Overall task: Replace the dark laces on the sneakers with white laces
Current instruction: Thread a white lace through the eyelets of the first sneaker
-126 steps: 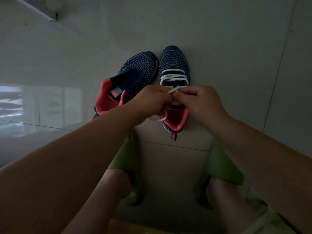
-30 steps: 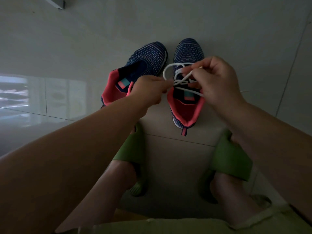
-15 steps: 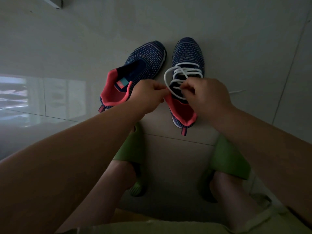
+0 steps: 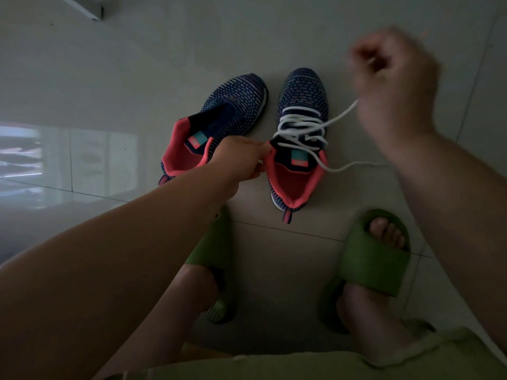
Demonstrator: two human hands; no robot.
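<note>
No text, number or brand can be read. Each of the 2 sneakers carries a small pink-and-teal tongue tag: one on the left sneaker (image 4: 219, 124) at (image 4: 196, 141), one on the right sneaker (image 4: 300, 138) at (image 4: 299, 157). The pink half of each tag seems to bear marks, but they are too small and dim to make out.
</note>
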